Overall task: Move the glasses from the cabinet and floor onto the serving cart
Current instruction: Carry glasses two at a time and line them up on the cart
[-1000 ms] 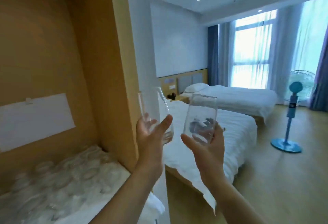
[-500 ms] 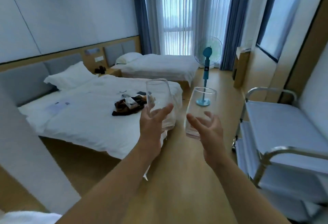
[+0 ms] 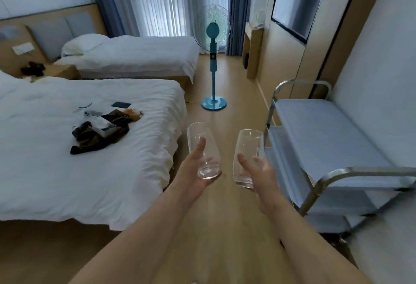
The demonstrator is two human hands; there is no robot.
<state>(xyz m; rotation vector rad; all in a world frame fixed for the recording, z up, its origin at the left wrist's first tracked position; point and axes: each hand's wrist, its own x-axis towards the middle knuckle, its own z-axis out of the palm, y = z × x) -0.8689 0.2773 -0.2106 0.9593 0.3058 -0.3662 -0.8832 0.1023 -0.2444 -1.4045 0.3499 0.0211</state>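
My left hand [image 3: 193,171] grips a clear stemless glass [image 3: 202,146] upright, thumb on its near side. My right hand [image 3: 261,173] holds a second clear glass [image 3: 246,148] the same way, a little to the right. Both glasses hang over the wooden floor in mid-air, apart from each other. The serving cart [image 3: 326,126] stands at the right against the wall, a steel frame with blue-grey shelves; its top shelf is bare. The right glass is just left of the cart's middle shelf edge. The cabinet is out of view.
A white bed [image 3: 67,160] with dark clothes and small items lies at the left, a second bed [image 3: 135,56] behind it. A blue standing fan [image 3: 213,70] stands on the floor ahead. A wooden floor aisle runs between bed and cart.
The view has swung right from the cabinet to the room, and the cart has come nearer. Both hands still hold their glasses, now lower and closer to the cart.
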